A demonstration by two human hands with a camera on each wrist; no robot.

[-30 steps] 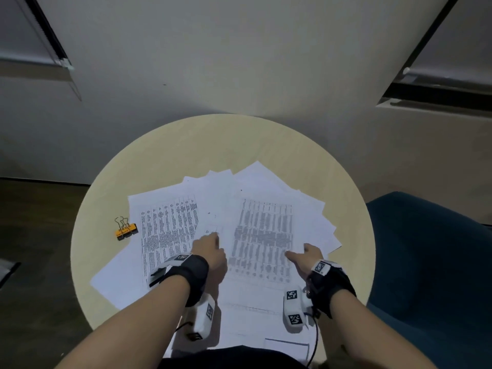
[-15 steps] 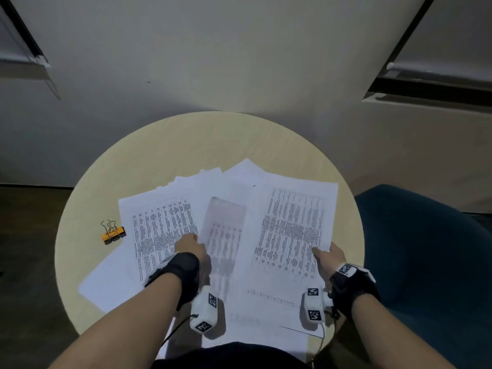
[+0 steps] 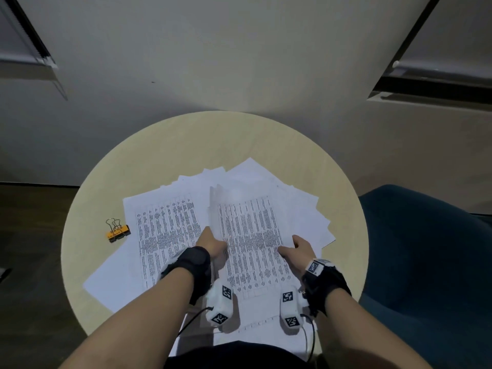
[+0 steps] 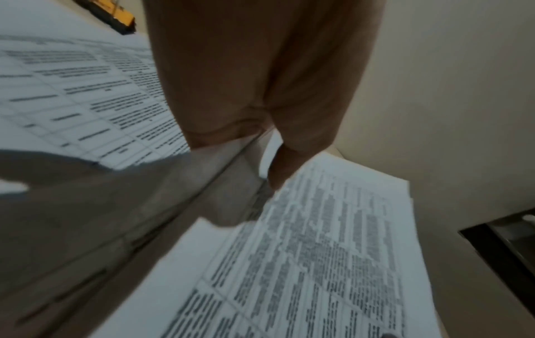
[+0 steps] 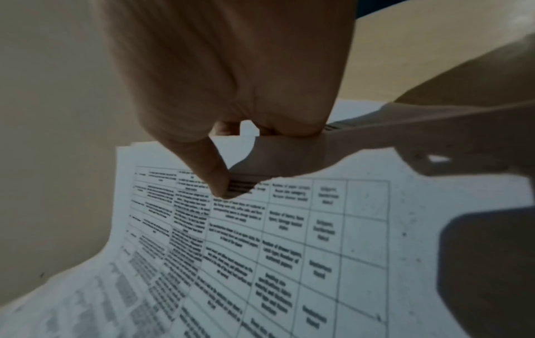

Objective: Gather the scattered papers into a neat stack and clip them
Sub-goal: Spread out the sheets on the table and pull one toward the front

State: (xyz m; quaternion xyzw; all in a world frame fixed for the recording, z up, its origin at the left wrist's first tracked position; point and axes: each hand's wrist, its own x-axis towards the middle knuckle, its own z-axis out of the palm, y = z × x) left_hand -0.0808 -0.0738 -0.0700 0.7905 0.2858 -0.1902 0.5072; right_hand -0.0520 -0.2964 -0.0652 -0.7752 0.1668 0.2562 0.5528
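Observation:
Printed white papers [image 3: 165,227] lie fanned out over the round table [image 3: 213,139]. A sheaf of printed sheets [image 3: 250,230] is held slightly raised over the middle of the spread. My left hand [image 3: 210,242] grips its left edge, and my right hand [image 3: 292,247] pinches its right edge with the thumb on top. In the left wrist view my left hand [image 4: 254,148] closes on the sheaf's edge [image 4: 318,251]. In the right wrist view my right hand [image 5: 231,173] pinches the sheet [image 5: 289,240]. Orange binder clips [image 3: 118,232] lie on the table's left side, apart from both hands.
A dark blue chair [image 3: 426,249] stands close to the table's right edge. A pale wall rises just behind the table. Bare tabletop shows along the far rim and around the clips. Some sheets overhang the near edge by my body.
My right hand has swung the printed sheaf from the right side back over the middle of the spread. My left hand has moved onto its left edge.

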